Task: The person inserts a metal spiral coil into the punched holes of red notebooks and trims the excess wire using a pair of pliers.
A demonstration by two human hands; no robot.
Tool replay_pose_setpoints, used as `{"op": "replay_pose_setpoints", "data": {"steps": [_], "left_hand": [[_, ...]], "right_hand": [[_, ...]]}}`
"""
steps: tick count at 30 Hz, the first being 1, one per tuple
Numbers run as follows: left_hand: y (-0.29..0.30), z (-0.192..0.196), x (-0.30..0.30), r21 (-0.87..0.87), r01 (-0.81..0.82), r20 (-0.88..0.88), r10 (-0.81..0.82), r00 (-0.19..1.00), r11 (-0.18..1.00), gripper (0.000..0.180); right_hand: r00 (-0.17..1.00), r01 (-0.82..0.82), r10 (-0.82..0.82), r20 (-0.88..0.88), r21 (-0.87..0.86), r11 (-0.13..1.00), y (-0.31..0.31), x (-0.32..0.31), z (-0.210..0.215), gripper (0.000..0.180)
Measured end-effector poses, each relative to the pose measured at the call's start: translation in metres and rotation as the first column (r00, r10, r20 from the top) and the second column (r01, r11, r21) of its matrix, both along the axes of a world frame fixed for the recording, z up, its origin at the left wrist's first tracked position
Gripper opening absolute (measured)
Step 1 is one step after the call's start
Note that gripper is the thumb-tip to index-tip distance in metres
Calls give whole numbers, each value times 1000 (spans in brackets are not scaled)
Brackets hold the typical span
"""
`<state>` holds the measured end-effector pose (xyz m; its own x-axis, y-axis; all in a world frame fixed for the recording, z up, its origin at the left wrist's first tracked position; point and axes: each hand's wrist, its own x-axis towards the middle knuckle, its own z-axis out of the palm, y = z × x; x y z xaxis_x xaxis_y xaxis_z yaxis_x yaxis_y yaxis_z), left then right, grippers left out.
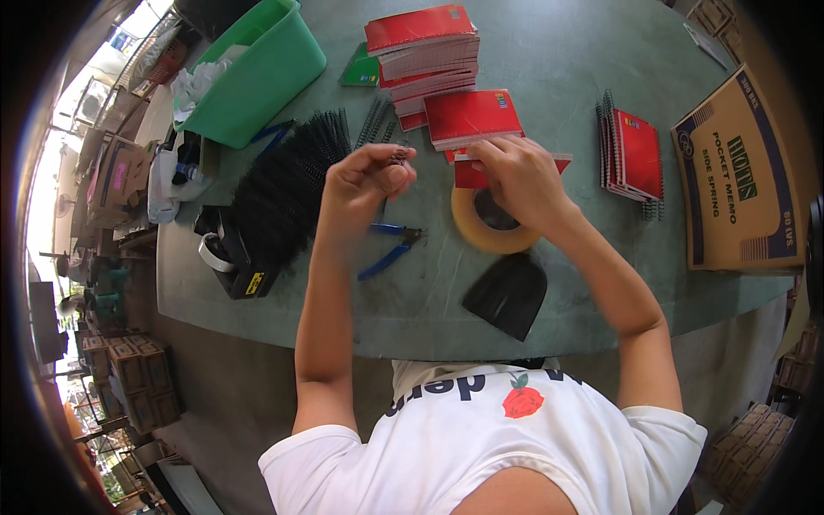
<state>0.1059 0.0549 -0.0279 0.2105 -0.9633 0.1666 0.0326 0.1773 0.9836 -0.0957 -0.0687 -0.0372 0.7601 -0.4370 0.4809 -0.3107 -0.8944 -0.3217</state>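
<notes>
My left hand (365,182) is raised over the table with its fingertips pinched together. Between them is a dark wire coil (400,155), seen nearly end on; most of it is hidden. To the right, my right hand (525,176) grips a red memo pad (469,175), its fingers covering the pad's middle. Just beneath lies a roll of tan tape (468,225). A stack of red memo pads (429,64) stands beyond my hands, with a nearer pile of red pads (472,118) at its front. Blue-handled cutters (388,257) lie by my left forearm.
Many black wire coils (287,184) are heaped at left, beside a tape dispenser (236,257) and green bin (257,73). A black rounded pad (511,296) lies near the front edge. Spiral-bound red notebooks (633,153) and a cardboard box (736,176) are at right.
</notes>
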Motion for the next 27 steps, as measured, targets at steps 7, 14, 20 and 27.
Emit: {"op": "replay_pose_setpoints", "data": {"steps": [7, 14, 20, 27], "left_hand": [[2, -18, -44, -114, -234, 600, 255, 758, 965, 23], [-3, -14, -54, -147, -368, 657, 369, 658, 918, 18], [-3, -4, -52, -55, -423, 561, 379, 736, 904, 15], [7, -3, -24, -37, -166, 725, 141, 675, 985, 21]], "right_hand": [[999, -7, -8, 51, 289, 957, 2, 4, 11, 16], [998, -34, 15, 67, 285, 958, 6, 5, 11, 15], [997, -69, 58, 51, 261, 963, 12, 7, 12, 17], [998, -47, 50, -31, 79, 996, 24, 10, 10, 20]]}}
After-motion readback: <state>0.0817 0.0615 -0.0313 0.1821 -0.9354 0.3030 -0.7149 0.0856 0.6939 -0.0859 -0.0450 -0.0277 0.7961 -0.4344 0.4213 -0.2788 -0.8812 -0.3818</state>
